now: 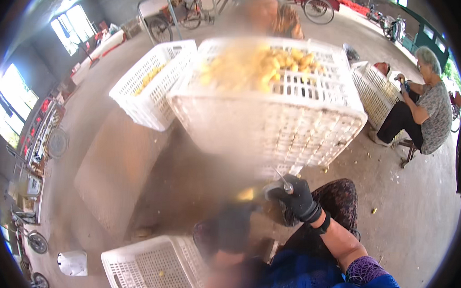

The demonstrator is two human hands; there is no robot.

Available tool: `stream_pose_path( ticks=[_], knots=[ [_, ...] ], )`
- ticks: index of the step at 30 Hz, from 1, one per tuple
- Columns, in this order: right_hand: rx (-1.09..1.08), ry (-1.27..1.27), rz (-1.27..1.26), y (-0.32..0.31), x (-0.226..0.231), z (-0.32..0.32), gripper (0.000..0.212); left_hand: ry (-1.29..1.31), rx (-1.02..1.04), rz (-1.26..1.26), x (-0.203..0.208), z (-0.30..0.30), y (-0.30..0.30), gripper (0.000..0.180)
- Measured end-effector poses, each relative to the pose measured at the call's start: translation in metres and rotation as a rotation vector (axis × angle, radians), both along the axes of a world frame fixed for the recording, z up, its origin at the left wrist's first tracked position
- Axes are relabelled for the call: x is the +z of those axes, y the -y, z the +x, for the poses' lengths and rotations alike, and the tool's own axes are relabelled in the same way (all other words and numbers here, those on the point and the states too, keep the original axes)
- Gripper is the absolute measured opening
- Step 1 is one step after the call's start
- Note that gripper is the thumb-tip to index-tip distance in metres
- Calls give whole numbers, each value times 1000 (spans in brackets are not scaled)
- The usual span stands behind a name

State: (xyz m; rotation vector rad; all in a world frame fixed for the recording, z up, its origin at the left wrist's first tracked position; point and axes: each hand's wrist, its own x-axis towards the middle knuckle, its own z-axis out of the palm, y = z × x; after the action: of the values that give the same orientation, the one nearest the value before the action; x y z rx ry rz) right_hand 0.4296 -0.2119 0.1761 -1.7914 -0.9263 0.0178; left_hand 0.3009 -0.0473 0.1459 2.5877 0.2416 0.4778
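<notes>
Black-gloved right hand fingers clenched round small metal blade; yellow piece just left of fingertips. Left hand blurred, grip indiscernible. White slatted crate directly beyond fingers.

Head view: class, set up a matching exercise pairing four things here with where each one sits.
Things:
1. right hand
2. big crate
3. small crate
4. seated person

Places:
A. lower left, nearly empty
B. far right, on a stool
C. centre, gloved black, gripping a metal tool
D. top centre, filled with yellow pieces

Pairs: 1-C, 2-D, 3-A, 4-B
</notes>
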Motion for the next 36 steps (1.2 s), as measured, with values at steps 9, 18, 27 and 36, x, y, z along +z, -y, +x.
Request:
stream_pose_path(
  ticks=[9,18,27,36],
  knots=[
    [141,178,78,-3,53,-12,13,137,-61,-35,-7,-4,-4,36],
    [201,79,190,-25,32,0,17,226,-107,235,57,1,0,12],
    [174,77,107,-25,1,16,28,75,-78,120,35,4,2,10],
    [347,-243,272,-34,-15,22,21,25,70,-369,29,-10,2,25]
  ],
)
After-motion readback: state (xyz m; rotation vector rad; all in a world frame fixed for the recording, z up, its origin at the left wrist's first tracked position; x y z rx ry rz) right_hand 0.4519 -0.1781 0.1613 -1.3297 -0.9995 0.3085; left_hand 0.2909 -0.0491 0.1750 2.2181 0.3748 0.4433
